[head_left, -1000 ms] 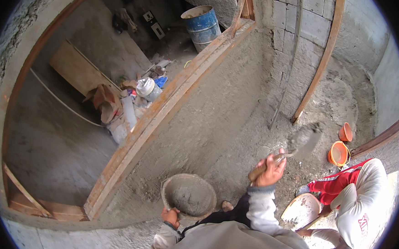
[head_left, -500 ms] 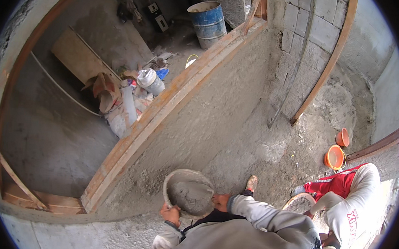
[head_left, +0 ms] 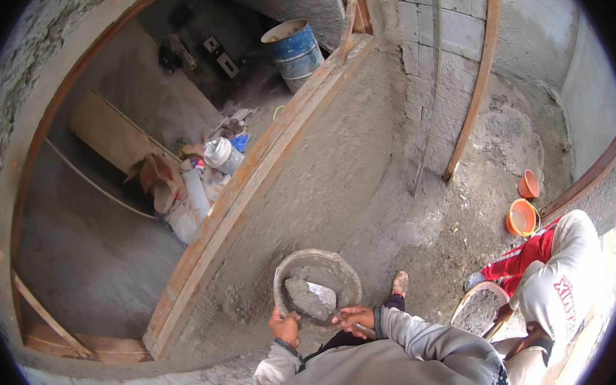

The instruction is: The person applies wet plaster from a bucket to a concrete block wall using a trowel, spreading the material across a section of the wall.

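Observation:
A round, mortar-crusted basin [head_left: 352,269] is in front of my body, close to the plastered wall. My left hand [head_left: 285,328] is closed on its near left rim. My right hand [head_left: 357,318] grips the handle of a trowel, reaching over the near right rim. The trowel's pale metal blade [head_left: 324,293] lies inside the basin, partly covered by a heap of wet grey mortar [head_left: 304,298]. One of my shoes [head_left: 400,283] shows on the rough ground right of the basin.
At my right a person in red trousers [head_left: 528,255] bends over another mortar basin [head_left: 459,305]. Beyond are an orange bucket [head_left: 522,217] and a smaller orange pail [head_left: 528,184]. A wooden frame [head_left: 252,180] tops the low wall; a blue drum [head_left: 294,54] stands behind it.
The trowel blade now shows in the basin with mortar heaped against it. My right hand's trowel handle has come into sight. The view has shifted, and the other person's basin shows more.

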Demonstrator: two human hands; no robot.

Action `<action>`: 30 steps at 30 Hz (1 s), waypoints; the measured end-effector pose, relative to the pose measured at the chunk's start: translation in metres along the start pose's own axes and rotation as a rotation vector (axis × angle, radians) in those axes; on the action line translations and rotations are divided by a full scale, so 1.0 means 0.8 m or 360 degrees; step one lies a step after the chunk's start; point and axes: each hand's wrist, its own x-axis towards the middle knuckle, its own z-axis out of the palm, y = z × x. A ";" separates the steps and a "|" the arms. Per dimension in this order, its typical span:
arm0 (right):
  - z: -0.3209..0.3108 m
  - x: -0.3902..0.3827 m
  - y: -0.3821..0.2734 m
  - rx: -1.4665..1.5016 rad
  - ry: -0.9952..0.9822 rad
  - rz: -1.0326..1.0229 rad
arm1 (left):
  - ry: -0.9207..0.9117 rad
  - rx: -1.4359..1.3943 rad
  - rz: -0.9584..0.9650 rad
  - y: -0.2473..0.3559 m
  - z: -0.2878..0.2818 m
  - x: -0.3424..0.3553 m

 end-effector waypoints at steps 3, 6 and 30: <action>-0.002 -0.008 -0.009 0.0111 0.0033 -0.0103 | 0.0054 -0.0011 -0.0180 -0.002 0.001 0.013; 0.005 -0.041 -0.024 0.0580 -0.0023 -0.0408 | 0.0131 -0.0030 -0.0394 0.006 0.000 0.016; -0.105 -0.006 -0.120 -0.1730 -0.0093 -0.0599 | 0.0686 0.0107 -0.0456 0.000 -0.054 -0.021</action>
